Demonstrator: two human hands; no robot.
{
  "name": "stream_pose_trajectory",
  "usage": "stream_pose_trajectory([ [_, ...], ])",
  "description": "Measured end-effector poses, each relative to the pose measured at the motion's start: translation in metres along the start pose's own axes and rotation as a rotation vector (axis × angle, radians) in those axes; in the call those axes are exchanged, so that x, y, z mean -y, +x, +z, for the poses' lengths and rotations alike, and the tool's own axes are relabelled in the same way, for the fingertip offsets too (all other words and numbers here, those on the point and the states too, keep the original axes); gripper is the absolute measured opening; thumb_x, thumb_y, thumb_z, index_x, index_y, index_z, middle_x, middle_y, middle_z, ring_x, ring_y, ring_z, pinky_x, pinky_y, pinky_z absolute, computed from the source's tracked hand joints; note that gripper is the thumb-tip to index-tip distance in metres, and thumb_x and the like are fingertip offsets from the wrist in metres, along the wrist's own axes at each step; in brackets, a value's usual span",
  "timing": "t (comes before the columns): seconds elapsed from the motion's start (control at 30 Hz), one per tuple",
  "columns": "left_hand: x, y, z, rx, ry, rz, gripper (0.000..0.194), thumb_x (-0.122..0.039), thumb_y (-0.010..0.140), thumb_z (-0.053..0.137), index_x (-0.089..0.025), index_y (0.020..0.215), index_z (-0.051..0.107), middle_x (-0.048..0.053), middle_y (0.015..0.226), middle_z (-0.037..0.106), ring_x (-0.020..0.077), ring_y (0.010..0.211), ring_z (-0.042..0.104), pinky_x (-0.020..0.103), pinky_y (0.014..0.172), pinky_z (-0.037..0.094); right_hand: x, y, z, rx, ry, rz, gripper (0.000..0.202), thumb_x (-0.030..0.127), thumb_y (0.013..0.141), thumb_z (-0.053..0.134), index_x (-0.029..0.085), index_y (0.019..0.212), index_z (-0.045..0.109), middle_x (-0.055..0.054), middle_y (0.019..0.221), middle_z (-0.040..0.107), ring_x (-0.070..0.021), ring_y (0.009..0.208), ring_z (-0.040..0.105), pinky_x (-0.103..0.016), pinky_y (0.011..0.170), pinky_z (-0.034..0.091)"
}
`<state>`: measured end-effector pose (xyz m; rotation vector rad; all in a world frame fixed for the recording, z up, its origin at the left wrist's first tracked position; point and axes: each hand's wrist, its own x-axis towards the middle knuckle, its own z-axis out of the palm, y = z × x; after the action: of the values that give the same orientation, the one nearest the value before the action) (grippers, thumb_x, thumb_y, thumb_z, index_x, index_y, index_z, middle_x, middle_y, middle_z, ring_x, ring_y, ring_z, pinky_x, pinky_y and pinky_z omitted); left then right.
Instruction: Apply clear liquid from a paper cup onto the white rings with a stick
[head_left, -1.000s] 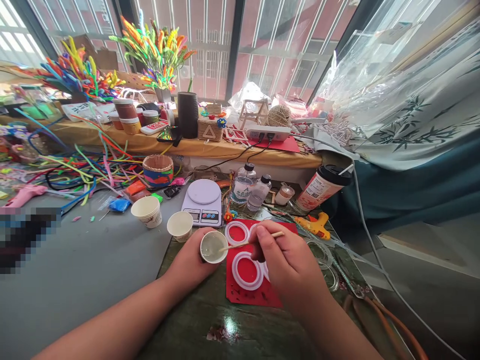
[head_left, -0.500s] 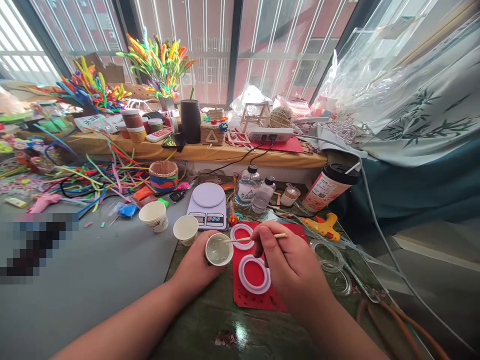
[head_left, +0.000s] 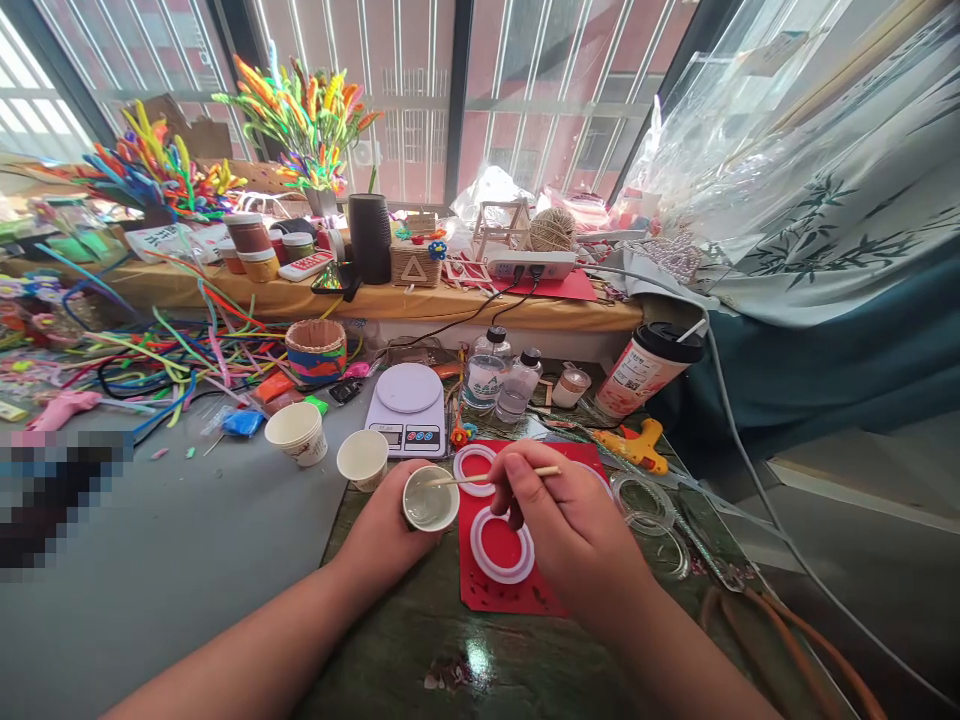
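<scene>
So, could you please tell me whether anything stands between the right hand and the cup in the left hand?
Nothing visible blocks the way. Only the thin stick that the right hand holds spans the gap, its far end inside the cup, which the left hand holds.

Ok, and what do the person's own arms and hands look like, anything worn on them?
No glove on the left hand or the right hand. The left forearm and right forearm are bare: no sleeve, watch or bracelet shows. No ring shows either, though some fingers are hidden.
</scene>
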<state>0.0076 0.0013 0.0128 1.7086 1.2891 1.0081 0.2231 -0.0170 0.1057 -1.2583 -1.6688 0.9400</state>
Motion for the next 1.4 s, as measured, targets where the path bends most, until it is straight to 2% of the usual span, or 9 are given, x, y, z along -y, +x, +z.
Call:
stream_pose_trajectory([
  [0.2,0.002,0.000,-0.001,-0.006,0.013,0.007,0.037,-0.019,0.079,0.079,-0.023,0.116,0.072,0.007,0.117,0.081,0.0295,0.107,0.077,0.043,0.095,0.064,-0.006,0.000,-0.001,-0.052,0.057,0.069,0.042,0.048,0.115,0.042,0.025,0.087,0.063,0.000,0.071,0.063,-0.0200,0.066,0.061,-0.032,0.061,0.046],
  [0.57,0.003,0.001,-0.001,-0.035,0.036,0.024,0.036,-0.021,0.079,0.079,-0.023,0.115,0.073,0.008,0.115,0.081,0.0302,0.106,0.078,0.044,0.095,0.065,-0.005,0.004,-0.006,0.052,0.211,0.091,0.048,0.062,0.111,0.049,0.023,0.088,0.066,0.000,0.069,0.063,-0.0190,0.064,0.060,-0.030,0.059,0.049],
  [0.67,0.003,0.001,-0.001,-0.031,0.040,0.010,0.037,-0.021,0.079,0.080,-0.023,0.115,0.073,0.007,0.115,0.081,0.0305,0.106,0.078,0.044,0.095,0.065,-0.003,0.005,-0.010,-0.068,0.159,0.117,0.046,0.059,0.113,0.048,0.023,0.089,0.065,0.000,0.070,0.062,-0.0189,0.064,0.060,-0.030,0.060,0.049],
  [0.83,0.002,0.001,-0.001,-0.044,0.040,0.013,0.035,-0.019,0.078,0.080,-0.023,0.112,0.074,0.007,0.115,0.081,0.0313,0.107,0.078,0.044,0.096,0.065,0.004,0.002,-0.017,0.132,0.060,0.015,0.043,0.049,0.114,0.047,0.023,0.083,0.064,-0.001,0.071,0.064,-0.0194,0.067,0.061,-0.031,0.063,0.048],
  [0.97,0.000,0.001,-0.001,-0.039,0.036,0.009,0.034,-0.019,0.079,0.078,-0.023,0.112,0.074,0.008,0.115,0.082,0.0307,0.107,0.078,0.043,0.094,0.065,0.005,0.001,-0.017,0.014,0.044,0.063,0.042,0.051,0.114,0.046,0.023,0.090,0.067,-0.001,0.073,0.064,-0.0195,0.068,0.061,-0.031,0.063,0.047],
  [1.1,0.001,0.001,-0.002,-0.027,0.042,0.002,0.035,-0.021,0.079,0.079,-0.023,0.114,0.073,0.007,0.114,0.083,0.0299,0.104,0.078,0.042,0.093,0.066,0.005,0.001,-0.013,0.122,0.089,0.064,0.041,0.047,0.115,0.046,0.023,0.088,0.066,-0.001,0.072,0.065,-0.0199,0.068,0.063,-0.031,0.064,0.048],
  [1.2,0.003,0.002,-0.002,-0.033,0.050,0.006,0.037,-0.027,0.081,0.081,-0.023,0.117,0.073,0.007,0.116,0.082,0.0299,0.105,0.078,0.043,0.096,0.065,0.004,0.000,-0.013,-0.015,0.064,0.070,0.038,0.044,0.114,0.047,0.023,0.090,0.067,-0.001,0.074,0.065,-0.0195,0.069,0.061,-0.031,0.064,0.047],
  [1.3,0.002,0.002,-0.002,-0.011,0.037,0.019,0.036,-0.026,0.081,0.079,-0.023,0.117,0.073,0.007,0.116,0.082,0.0297,0.106,0.078,0.042,0.097,0.065,0.004,-0.001,-0.013,0.076,0.129,0.069,0.035,0.041,0.113,0.049,0.023,0.090,0.068,-0.002,0.076,0.067,-0.0198,0.071,0.063,-0.031,0.066,0.049],
  [1.4,-0.001,0.002,-0.002,-0.006,0.033,0.015,0.034,-0.025,0.081,0.078,-0.023,0.115,0.073,0.007,0.116,0.082,0.0297,0.105,0.078,0.041,0.095,0.065,0.003,-0.001,-0.011,0.015,0.080,0.072,0.036,0.041,0.113,0.048,0.023,0.088,0.067,-0.001,0.072,0.064,-0.0192,0.069,0.061,-0.030,0.066,0.049],
])
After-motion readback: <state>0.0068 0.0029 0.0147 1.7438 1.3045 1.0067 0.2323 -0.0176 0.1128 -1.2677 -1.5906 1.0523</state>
